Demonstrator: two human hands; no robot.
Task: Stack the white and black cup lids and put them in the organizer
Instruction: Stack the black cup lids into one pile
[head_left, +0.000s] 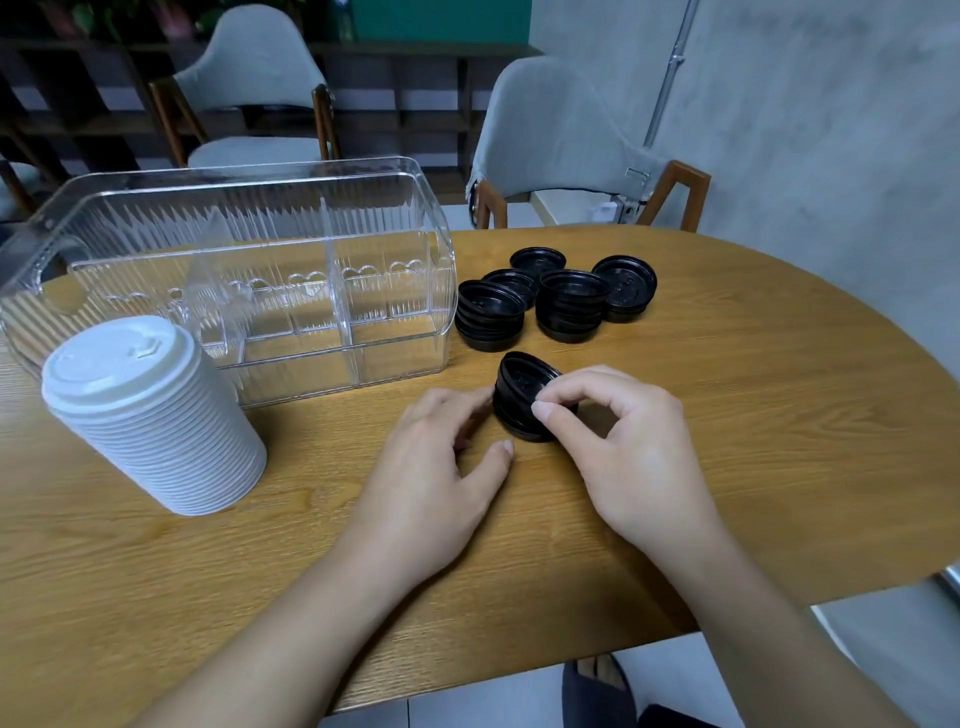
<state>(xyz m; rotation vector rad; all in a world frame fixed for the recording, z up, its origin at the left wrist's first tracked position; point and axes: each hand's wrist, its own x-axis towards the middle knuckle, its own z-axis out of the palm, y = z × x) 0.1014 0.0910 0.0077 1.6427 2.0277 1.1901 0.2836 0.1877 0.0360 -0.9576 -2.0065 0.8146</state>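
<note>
While the white lids (150, 415) stand as one tall finished stack at the near left of the tabletop (727, 415), the black ones are only partly gathered. The right hand (623, 447) pinches a short tilted black stack (519, 395) between thumb and forefinger, its lower edge resting on the wood, probably to square the lids so they nest. The left hand (441, 467) sits beside it with loosely curled fingers, fingertips at the stack's left side as a steadying stop; I cannot tell whether they truly grip it. Further back lie several small black piles (561, 301), just right of the clear organizer (234, 260), which holds no lids yet, so merging comes first.
</note>
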